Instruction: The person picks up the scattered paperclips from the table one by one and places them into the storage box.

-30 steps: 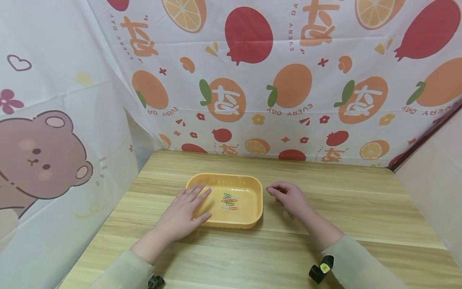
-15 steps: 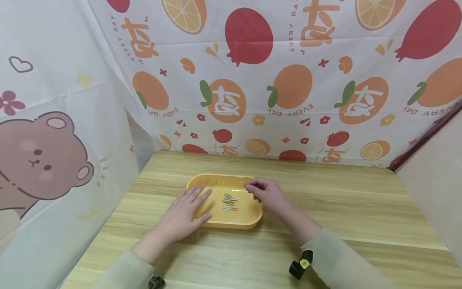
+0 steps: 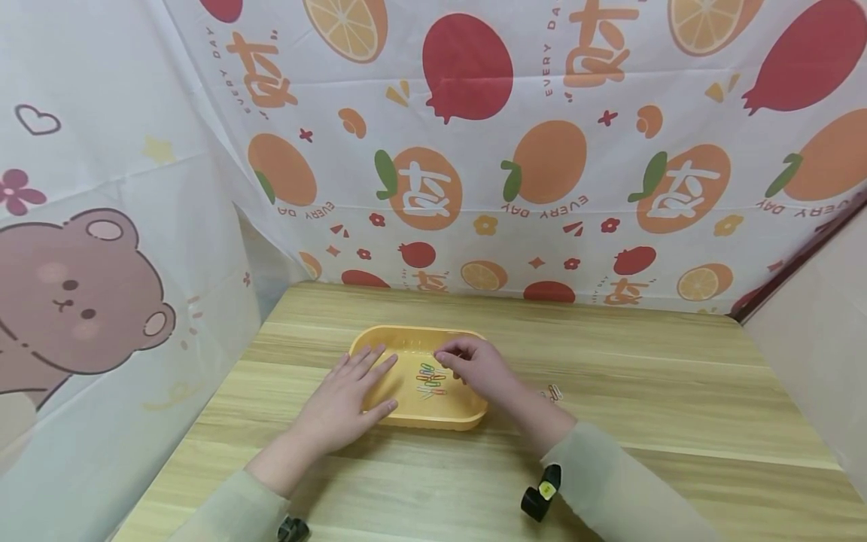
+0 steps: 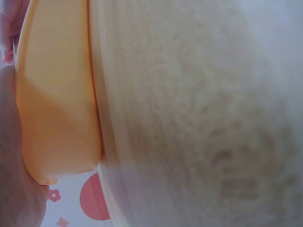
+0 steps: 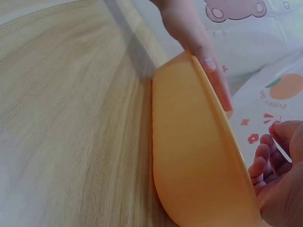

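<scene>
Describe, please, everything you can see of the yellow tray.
The yellow tray is shallow and rectangular with rounded corners, raised walls and a narrow rim; it looks like smooth, glossy plastic. It sits upright on the wood-grained table, with coloured paper clips on its floor. The left grip lies spread over its left end, touching the rim. The right grip is over its right end; contact there is unclear.

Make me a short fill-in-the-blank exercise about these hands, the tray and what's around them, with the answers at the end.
1. Fingers spread, the person's ____ hand touches the yellow rectangular plastic tray holding small multicoloured paper clips.
2. Over the tray, the right hand pinches a small pinkish-red looped clip between finger and ____.
3. The brown cartoon animal printed on the white cloth is a ____.

Missing words: left; thumb; bear.
</scene>
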A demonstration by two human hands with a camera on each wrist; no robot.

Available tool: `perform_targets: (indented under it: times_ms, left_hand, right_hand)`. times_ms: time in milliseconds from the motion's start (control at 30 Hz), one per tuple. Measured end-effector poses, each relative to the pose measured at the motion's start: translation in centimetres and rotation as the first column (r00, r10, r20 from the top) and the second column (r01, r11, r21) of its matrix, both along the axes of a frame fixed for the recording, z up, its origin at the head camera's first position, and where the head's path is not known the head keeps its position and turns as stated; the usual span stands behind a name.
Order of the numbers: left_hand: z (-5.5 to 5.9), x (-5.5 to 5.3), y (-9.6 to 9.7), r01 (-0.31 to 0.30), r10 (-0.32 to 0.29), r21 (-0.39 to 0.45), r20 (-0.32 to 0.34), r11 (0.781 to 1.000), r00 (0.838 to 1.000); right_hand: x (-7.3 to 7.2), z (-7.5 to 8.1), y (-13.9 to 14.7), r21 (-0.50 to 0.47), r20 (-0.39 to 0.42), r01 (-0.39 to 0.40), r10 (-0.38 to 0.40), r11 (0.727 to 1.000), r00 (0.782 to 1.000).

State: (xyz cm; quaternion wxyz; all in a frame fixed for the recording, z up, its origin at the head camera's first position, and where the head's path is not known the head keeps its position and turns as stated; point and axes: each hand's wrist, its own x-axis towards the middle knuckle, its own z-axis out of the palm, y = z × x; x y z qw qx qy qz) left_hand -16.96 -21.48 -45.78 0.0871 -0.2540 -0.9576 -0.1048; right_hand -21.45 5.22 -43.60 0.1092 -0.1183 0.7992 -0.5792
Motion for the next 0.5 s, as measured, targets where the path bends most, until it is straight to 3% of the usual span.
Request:
perform_targets:
  times_ms: [233,500]
  left_hand:
    - [-0.1,0.0,0.0,-0.004,0.004,-0.004,0.003,1.000,1.000]
    - [-0.2,0.0,0.0,0.011,-0.010,0.026,-0.025,1.000,1.000]
  right_hand:
    - [-0.5,-0.7,-1.5,0.060,-0.067,-0.076,0.080,0.995,0.995]
    - [-0.8,-1.5,-3.2,0.262,-0.120,-0.115,0.151,0.958,0.981]
